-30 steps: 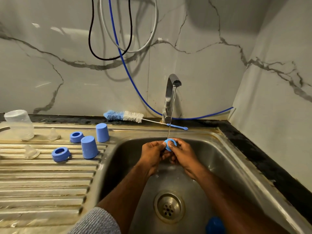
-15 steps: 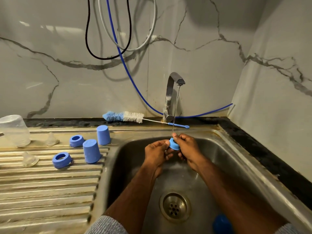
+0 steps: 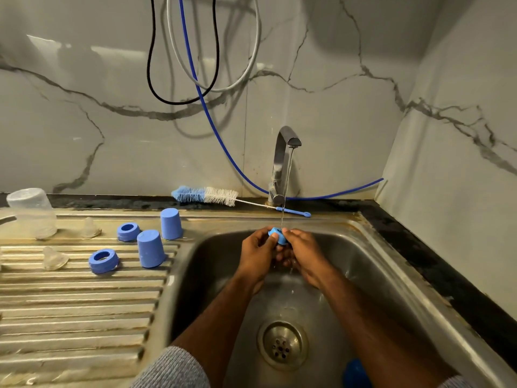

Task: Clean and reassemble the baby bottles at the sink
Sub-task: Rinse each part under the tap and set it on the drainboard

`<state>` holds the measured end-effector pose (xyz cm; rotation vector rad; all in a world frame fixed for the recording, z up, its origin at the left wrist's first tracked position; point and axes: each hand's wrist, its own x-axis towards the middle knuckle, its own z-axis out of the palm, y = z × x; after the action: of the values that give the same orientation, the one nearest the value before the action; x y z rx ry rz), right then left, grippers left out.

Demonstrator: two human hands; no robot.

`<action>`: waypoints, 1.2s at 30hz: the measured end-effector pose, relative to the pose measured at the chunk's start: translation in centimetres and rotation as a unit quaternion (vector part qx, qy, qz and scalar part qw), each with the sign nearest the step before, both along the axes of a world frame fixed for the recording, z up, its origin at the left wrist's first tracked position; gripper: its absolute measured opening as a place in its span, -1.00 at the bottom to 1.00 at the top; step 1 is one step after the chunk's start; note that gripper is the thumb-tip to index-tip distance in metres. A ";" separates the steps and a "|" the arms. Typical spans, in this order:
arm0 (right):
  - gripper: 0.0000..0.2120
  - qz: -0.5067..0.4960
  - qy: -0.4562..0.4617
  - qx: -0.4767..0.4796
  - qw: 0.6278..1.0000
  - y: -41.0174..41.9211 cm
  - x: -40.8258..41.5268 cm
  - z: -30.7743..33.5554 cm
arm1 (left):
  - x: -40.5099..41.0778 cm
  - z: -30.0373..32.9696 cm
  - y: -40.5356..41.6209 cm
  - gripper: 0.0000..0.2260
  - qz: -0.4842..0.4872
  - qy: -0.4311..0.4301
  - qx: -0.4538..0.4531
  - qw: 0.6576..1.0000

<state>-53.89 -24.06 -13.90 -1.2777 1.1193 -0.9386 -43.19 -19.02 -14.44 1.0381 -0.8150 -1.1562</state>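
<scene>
A small blue bottle ring sits under the thin water stream from the tap, over the sink basin. My left hand and my right hand both hold it between curled fingers. On the ribbed drainboard to the left stand two blue caps, two blue rings, two clear teats and an upturned clear bottle.
A blue and white bottle brush lies on the ledge behind the sink. Another blue part lies at the basin's bottom near the drain. Cables and a blue hose hang on the marble wall. A wall closes the right side.
The blue ring has turned in my fingers under the stream. The view has shifted slightly; both hands stay together at the same spot.
</scene>
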 end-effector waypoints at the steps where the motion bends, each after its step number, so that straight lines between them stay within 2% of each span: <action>1: -0.75 0.015 -0.012 0.005 1.000 0.0 0.0 0.0 | 0.0 0.1 -0.1 -0.80 0.006 0.006 0.008 1.000; 4: -0.80 0.041 -0.037 -0.011 0.998 -0.2 -0.1 -0.1 | -0.1 0.3 -0.5 -0.75 0.025 0.019 0.021 0.999; 9: -0.76 -0.007 0.011 -0.047 0.999 -0.2 0.4 -0.7 | -0.5 0.1 -0.4 -0.78 0.013 0.030 0.010 0.999; 13: -0.84 0.027 -0.044 -0.042 0.998 -0.3 -0.2 -0.5 | -0.1 0.4 -0.3 -0.74 -0.006 0.098 0.028 0.995; 17: -0.88 0.039 -0.084 -0.025 0.995 -0.3 -1.0 -0.4 | 0.0 0.7 -0.1 -0.68 -0.022 0.120 0.046 0.991; 21: -0.83 0.003 -0.103 -0.010 0.995 -0.5 -1.0 -0.1 | 0.0 0.8 0.0 -0.68 -0.050 0.141 0.031 0.988; 24: -0.84 -0.035 -0.078 0.007 0.996 -0.7 -0.3 -0.1 | -0.3 0.6 -0.2 -0.70 -0.056 0.151 0.011 0.987; 27: -0.79 -0.040 -0.001 0.016 0.999 -0.6 0.4 -0.4 | -0.5 0.2 -0.5 -0.70 -0.040 0.099 -0.009 0.994; 30: -0.66 -0.021 0.017 0.049 0.998 -0.1 0.8 -0.2 | -0.4 -0.3 -0.6 -0.68 0.012 -0.022 -0.034 0.999; 33: -0.60 0.001 0.018 0.069 0.997 0.2 0.9 -0.1 | -0.2 -0.7 -0.5 -0.63 0.039 -0.141 -0.049 0.988; 36: -0.59 -0.006 0.049 0.049 0.998 0.1 0.8 -0.3 | 0.1 -1.1 -0.4 -0.63 0.043 -0.224 -0.071 0.971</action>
<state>-53.06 -23.98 -14.16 -1.2497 1.2361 -0.8265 -43.06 -19.40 -15.54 1.2205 -1.1752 -0.7836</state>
